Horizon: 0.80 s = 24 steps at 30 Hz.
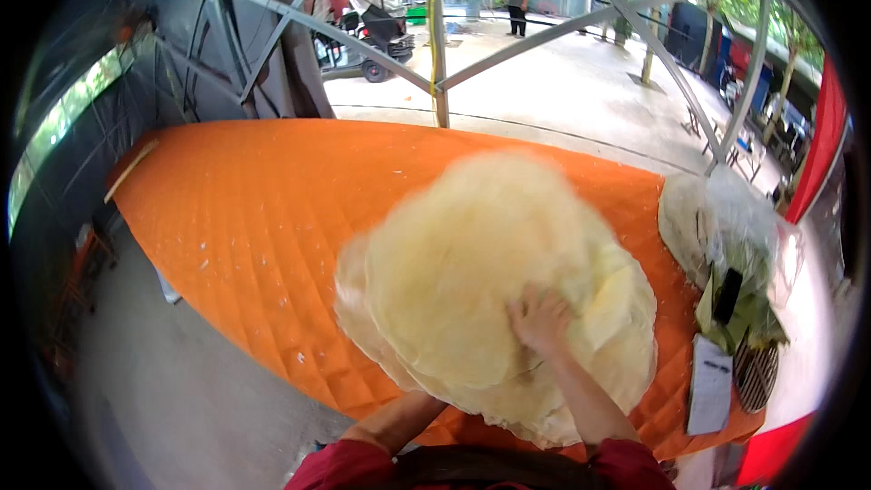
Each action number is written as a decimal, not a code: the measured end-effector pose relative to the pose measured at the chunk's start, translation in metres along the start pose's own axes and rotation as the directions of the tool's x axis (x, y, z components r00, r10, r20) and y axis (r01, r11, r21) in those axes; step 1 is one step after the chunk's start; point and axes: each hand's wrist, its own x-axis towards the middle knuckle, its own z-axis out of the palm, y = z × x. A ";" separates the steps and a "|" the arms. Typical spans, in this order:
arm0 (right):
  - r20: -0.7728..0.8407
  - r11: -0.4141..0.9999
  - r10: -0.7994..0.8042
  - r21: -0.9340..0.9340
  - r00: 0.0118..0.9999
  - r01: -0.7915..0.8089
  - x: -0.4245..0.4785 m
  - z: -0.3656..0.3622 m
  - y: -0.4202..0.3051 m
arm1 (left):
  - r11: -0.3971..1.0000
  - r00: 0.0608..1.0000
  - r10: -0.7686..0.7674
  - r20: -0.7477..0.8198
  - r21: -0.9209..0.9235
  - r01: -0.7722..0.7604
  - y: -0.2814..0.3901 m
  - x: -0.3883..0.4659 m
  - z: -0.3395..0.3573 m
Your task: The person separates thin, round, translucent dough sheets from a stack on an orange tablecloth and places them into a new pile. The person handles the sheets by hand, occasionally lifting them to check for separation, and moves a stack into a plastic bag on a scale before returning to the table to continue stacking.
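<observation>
A stack of large, thin, round pale-yellow sheets (469, 252), resembling flatbread, lies before me with ragged edges. Its far part is blurred, and a top sheet looks raised there. My right hand (541, 318) rests on the upper face, fingers somewhat apart. Beside it, to the right, is a lighter fold (612, 296) in the sheets. My left forearm (401, 418) reaches in under the near left edge. The left hand itself is hidden beneath the sheets, so its grip does not show.
An orange cloth (272, 218) with small scraps covers the table. A thin stick (133, 169) lies at its far left. Along the right edge are a clear plastic bag (745, 218), green leaves (755, 320), a black phone-like object (728, 296), a notepad (710, 388) and a woven fan-like piece (757, 376).
</observation>
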 end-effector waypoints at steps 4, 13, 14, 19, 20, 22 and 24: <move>0.076 1.000 -0.027 0.001 0.997 0.027 -0.005 0.031 -0.022 | 0.983 0.967 0.138 -0.215 0.149 -0.107 0.029 -0.085 -0.025; -0.332 0.812 0.093 0.571 0.939 0.122 0.002 -0.012 0.154 | -0.099 0.369 0.824 -0.430 0.532 0.841 0.129 -0.192 -0.031; -0.353 0.821 0.183 0.568 0.918 0.056 -0.012 -0.013 0.186 | -0.281 0.385 0.878 -0.284 0.345 0.896 0.129 -0.188 -0.024; -0.160 0.911 0.412 0.070 0.897 -0.406 -0.102 0.052 0.329 | -0.280 0.329 0.893 -0.308 0.194 0.940 0.109 -0.197 -0.077; -0.090 0.848 0.529 0.075 0.844 -0.524 -0.118 0.047 0.319 | -0.244 0.287 0.906 -0.311 0.172 0.955 0.105 -0.196 -0.074; -0.131 0.788 0.610 0.003 0.781 -0.615 -0.156 0.070 0.322 | -0.327 0.358 0.896 -0.264 0.155 0.932 0.102 -0.200 -0.082; -0.332 0.819 0.485 -0.152 0.809 -0.553 -0.181 0.121 0.343 | -0.354 0.384 0.873 -0.300 0.153 0.923 0.099 -0.196 -0.079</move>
